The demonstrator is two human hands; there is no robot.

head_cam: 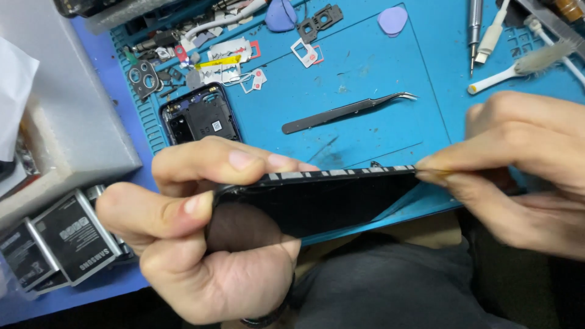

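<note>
My left hand (201,225) grips one end of a black phone screen panel (323,201), thumb and fingers clamped on its left edge. The panel is held edge-on above the front of a blue work mat (365,67). My right hand (524,164) pinches the panel's right end between thumb and forefinger, with a thin amber sliver showing at the fingertips. Behind my left fingers an opened phone body (198,119) lies on the mat, partly hidden.
Black tweezers (347,111) lie mid-mat. Small parts, a camera bezel (143,78), SIM trays and two blue picks (393,19) crowd the back. A brush (524,64) and screwdriver (475,30) sit back right. Phone batteries (67,240) lie left, beside a grey box (73,109).
</note>
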